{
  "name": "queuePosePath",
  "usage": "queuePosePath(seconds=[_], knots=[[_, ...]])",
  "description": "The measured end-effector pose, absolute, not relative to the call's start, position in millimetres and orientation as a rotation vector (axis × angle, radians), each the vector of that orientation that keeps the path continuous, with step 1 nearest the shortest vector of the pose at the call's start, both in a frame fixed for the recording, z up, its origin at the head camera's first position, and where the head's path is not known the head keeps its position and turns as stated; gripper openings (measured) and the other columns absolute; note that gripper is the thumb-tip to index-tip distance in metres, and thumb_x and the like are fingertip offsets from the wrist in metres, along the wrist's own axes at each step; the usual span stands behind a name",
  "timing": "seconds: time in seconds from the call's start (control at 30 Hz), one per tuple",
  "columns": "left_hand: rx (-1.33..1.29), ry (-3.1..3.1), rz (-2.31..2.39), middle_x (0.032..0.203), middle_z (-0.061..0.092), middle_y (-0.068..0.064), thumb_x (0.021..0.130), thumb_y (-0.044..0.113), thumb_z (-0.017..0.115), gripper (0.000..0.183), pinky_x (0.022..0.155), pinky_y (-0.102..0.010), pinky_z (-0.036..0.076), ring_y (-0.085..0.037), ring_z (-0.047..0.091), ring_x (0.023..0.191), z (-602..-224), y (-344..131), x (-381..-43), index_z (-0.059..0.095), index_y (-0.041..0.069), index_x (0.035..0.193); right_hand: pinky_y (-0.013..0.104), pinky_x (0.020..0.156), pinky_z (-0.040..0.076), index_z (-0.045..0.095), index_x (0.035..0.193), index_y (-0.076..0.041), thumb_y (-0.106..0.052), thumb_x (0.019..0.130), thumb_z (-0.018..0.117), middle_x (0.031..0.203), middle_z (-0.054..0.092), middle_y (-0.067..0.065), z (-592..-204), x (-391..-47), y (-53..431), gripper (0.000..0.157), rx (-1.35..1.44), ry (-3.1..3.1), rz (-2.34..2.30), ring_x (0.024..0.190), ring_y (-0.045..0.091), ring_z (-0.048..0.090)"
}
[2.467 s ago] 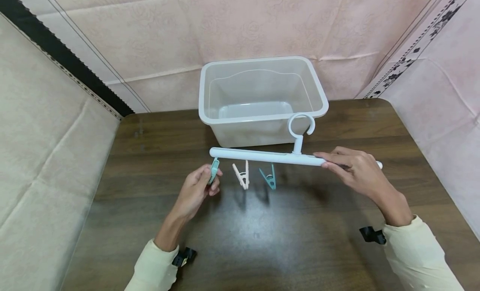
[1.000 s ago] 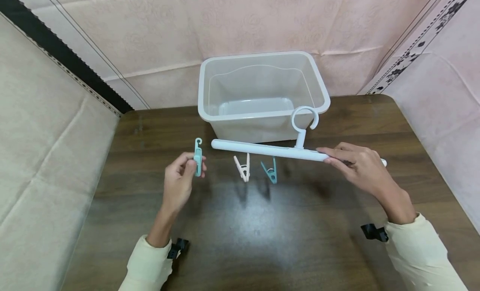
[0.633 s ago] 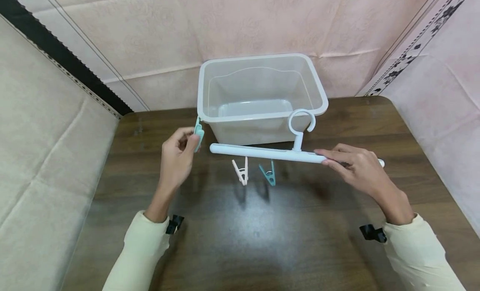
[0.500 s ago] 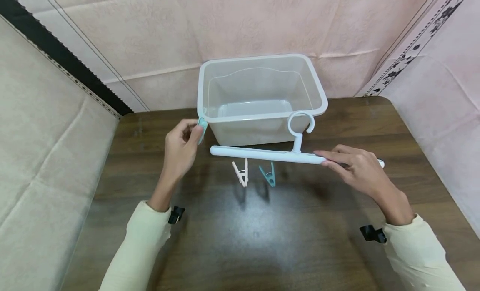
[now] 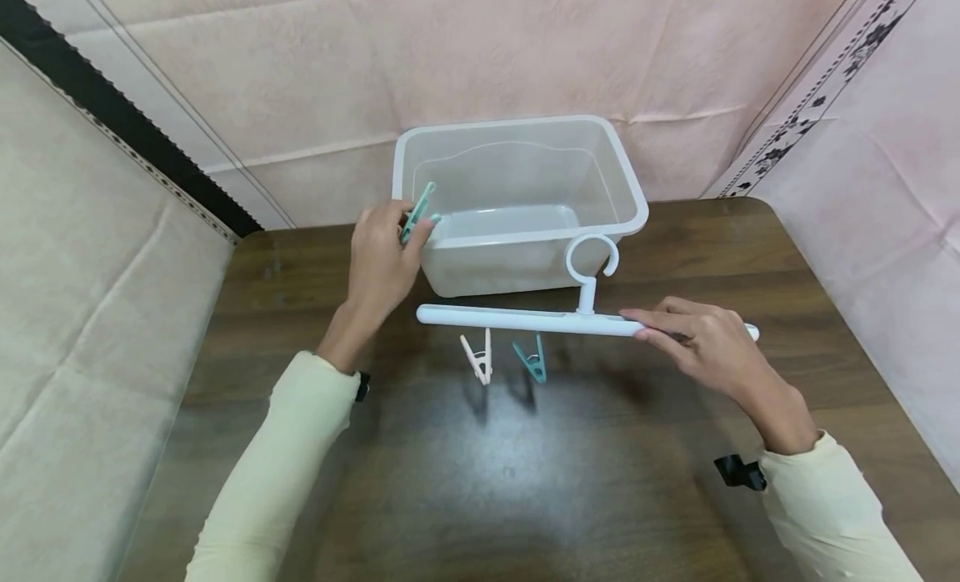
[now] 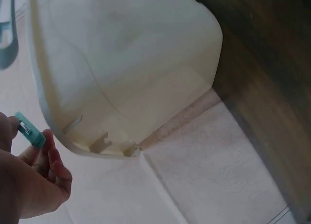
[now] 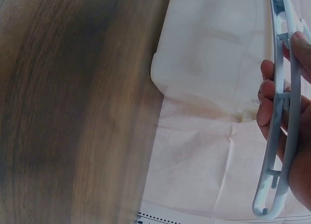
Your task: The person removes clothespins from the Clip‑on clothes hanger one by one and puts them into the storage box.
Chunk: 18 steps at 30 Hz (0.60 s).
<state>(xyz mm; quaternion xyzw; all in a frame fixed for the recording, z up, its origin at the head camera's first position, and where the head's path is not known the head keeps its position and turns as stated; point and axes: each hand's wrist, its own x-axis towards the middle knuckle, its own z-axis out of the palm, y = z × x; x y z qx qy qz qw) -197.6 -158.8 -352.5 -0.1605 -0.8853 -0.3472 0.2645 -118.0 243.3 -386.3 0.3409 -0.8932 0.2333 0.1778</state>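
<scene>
My left hand [image 5: 386,253] pinches a teal clothespin [image 5: 418,211] between thumb and fingers, over the near left corner of the translucent bin [image 5: 517,269]. In the left wrist view the same clothespin [image 6: 30,130] sits between the fingertips beside the bin's rim. On the right, my right hand [image 5: 701,344] grips one end of a pale blue hanger [image 5: 517,318], held level above the table with its hook upward. A white clothespin [image 5: 480,361] and a darker teal clothespin [image 5: 534,363] hang below the hanger's bar. The right wrist view shows fingers around the slotted hanger [image 7: 279,117].
The bin stands at the back of a dark wooden table [image 5: 480,482], against a pale cloth backdrop [image 5: 510,57]. Cloth also hangs along the left and right sides. The bin's visible floor is bare.
My left hand took the teal clothespin off the hanger's left end, then carried it up and over the bin's near left corner. The right hand and hanger stayed nearly still.
</scene>
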Motion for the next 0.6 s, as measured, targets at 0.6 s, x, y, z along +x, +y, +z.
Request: queuePosePath(seconds=[0.6], knots=[[-0.525,-2.607,-0.721,0.069,0.053,-0.008,0.098,0.026,0.067,0.028,0.081,-0.043,0.037,-0.031,0.049,0.083,-346,-137,-224,0.068,-0.001,0.096,0.025,0.049,0.036,0.077,0.116,-0.024,-0.013,0.081,0.081,0.083,0.062,-0.017,-391,-116,242,0.037,0.952,-2.534,0.661,0.058,0.002,0.043]])
